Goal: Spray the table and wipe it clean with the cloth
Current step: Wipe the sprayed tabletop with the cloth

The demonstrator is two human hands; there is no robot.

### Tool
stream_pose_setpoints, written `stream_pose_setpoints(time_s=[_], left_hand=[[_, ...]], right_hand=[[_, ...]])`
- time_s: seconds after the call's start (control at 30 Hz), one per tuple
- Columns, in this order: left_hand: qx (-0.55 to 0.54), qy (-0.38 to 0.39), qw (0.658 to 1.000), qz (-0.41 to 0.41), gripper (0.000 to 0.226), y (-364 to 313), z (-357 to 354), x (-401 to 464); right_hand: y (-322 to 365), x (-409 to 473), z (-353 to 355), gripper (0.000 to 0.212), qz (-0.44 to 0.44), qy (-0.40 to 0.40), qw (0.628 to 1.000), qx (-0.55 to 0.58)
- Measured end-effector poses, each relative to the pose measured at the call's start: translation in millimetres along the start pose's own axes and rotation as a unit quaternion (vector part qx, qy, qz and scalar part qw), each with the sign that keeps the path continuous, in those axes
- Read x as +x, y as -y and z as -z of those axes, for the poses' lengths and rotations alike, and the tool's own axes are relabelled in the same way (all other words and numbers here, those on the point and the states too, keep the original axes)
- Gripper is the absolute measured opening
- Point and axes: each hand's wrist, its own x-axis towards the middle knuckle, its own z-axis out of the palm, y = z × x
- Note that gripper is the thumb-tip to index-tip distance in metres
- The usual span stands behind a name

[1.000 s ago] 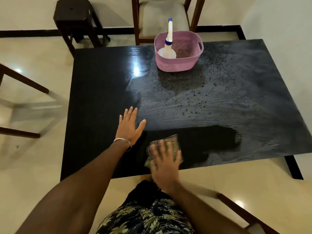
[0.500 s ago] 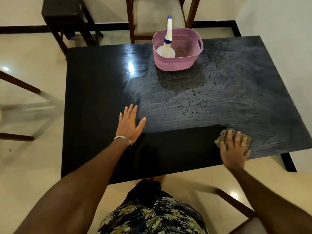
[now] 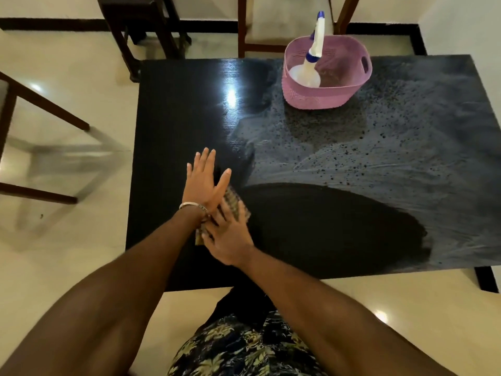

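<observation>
Since half a second ago your right hand (image 3: 230, 240) has swept the cloth (image 3: 236, 205) back from the bench's (image 3: 184, 109) right side to just beside your left wrist. It presses the cloth flat, fingers spread. Your left hand (image 3: 203, 183) rests flat on the bench, fingers straight. A dark wiped oval lies to the right of the cloth; grey spray film covers the far right. The spray bottle (image 3: 311, 63) stands in the pink basket (image 3: 325, 96), nozzle tilted away from you. Chairs stand on pale tile floor (image 3: 67, 267).
</observation>
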Motion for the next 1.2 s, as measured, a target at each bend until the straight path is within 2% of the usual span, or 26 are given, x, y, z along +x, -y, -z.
stream_pose_setpoints(time_s=[0.07, 0.1, 0.17, 0.23, 0.3, 0.37, 0.43, 0.47, 0.5, 0.53, 0.63, 0.7, 0.8, 0.87, 0.93, 1.03, 1.1, 1.2], left_hand=[[0.003, 0.0, 1.0, -0.003, 0.073, 3, 1, 5], [0.005, -0.002, 1.0, -0.007, 0.073, 4, 1, 6], [0.011, -0.009, 1.0, -0.016, 0.073, 4, 0, 10], [0.014, -0.011, 1.0, -0.02, 0.072, 3, -2, 13], [0.014, -0.004, 1.0, -0.027, 0.073, 0, -5, 14], [0.0, -0.004, 1.0, -0.027, 0.075, -3, -9, 13], [-0.025, -0.01, 1.0, -0.016, 0.076, -6, -13, 14], [-0.035, -0.013, 0.999, -0.01, 0.077, -8, -15, 15], [-0.041, -0.016, 0.999, -0.006, 0.078, -11, -16, 16], [-0.044, -0.019, 0.999, -0.003, 0.078, -15, -18, 16], [-0.04, -0.021, 0.999, -0.008, 0.079, -31, -24, 16], [-0.038, -0.014, 0.999, -0.015, 0.079, -45, -29, 16], [-0.033, -0.007, 0.999, -0.026, 0.075, -68, -38, 18], [-0.026, -0.007, 0.999, -0.031, 0.073, -85, -44, 19], [-0.014, -0.008, 0.999, -0.041, 0.072, -106, -57, 20], [-0.003, -0.004, 0.999, -0.053, 0.07, -140, -82, 20], [-0.008, 0.001, 0.998, -0.056, 0.071, -165, -102, 19], [-0.02, 0.018, 0.997, -0.066, 0.076, -205, -133, 12]], right_hand=[[-13, -6, 3, 0.056, 0.043, -0.011, 0.999, -0.003], [-28, -12, 5, 0.057, 0.038, -0.022, 0.999, -0.011], [-71, -28, 12, 0.062, -0.053, -0.055, 0.997, -0.014], [-132, -52, 21, 0.063, -0.191, -0.076, 0.979, -0.007], [-199, -82, 32, 0.063, -0.328, -0.085, 0.941, 0.013], [-249, -104, 44, 0.064, -0.452, -0.092, 0.884, 0.082], [-266, -100, 52, 0.064, -0.543, -0.096, 0.823, 0.139], [-261, -89, 55, 0.065, -0.563, -0.096, 0.808, 0.144], [-248, -75, 56, 0.066, -0.562, -0.097, 0.809, 0.141], [-231, -60, 55, 0.067, -0.536, -0.098, 0.828, 0.132], [-158, -24, 41, 0.069, -0.365, -0.09, 0.924, 0.076], [-111, -18, 27, 0.067, -0.235, -0.056, 0.969, 0.042], [-89, -48, 5, 0.063, -0.058, -0.04, 0.997, 0.015], [-111, -83, -5, 0.065, -0.016, -0.06, 0.998, 0.011], [-150, -123, -11, 0.067, -0.061, -0.076, 0.995, 0.02], [-233, -187, -9, 0.07, -0.192, -0.096, 0.976, 0.034], [-300, -236, -2, 0.067, -0.294, -0.102, 0.95, 0.036], [-388, -302, 10, 0.066, -0.437, -0.11, 0.89, 0.07]])
